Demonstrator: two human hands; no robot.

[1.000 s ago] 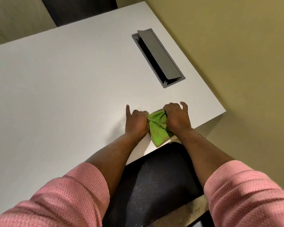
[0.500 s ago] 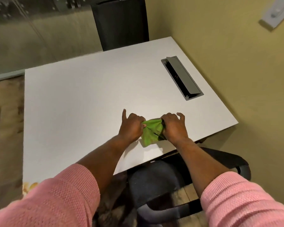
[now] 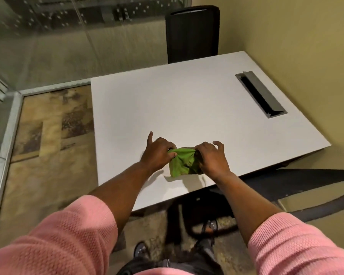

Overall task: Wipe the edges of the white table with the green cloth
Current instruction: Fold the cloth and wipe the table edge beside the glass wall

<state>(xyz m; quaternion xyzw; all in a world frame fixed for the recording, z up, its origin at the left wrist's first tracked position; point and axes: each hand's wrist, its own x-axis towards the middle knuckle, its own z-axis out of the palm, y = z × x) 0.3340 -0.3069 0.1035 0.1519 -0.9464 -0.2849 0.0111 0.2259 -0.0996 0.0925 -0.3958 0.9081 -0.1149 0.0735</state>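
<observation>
The green cloth [image 3: 182, 163] is bunched between both hands, held just above the white table [image 3: 167, 108] near its front edge. My left hand [image 3: 157, 153] pinches the cloth's left end, with the index finger pointing away. My right hand [image 3: 213, 157] grips the cloth's right end, fingers curled over it. The cloth's lower part hangs down and casts a shadow on the tabletop. All of the table's edges show.
A grey cable hatch [image 3: 261, 94] is set in the tabletop at the right. A black chair [image 3: 193, 32] stands behind the table and another chair [image 3: 306, 187] sits under the near right edge. The yellow wall runs along the right; glass partition at left.
The view has pulled back and up, so the whole table now shows. Both hands have lifted the cloth off the front edge and moved it slightly inward, still holding it between them.
</observation>
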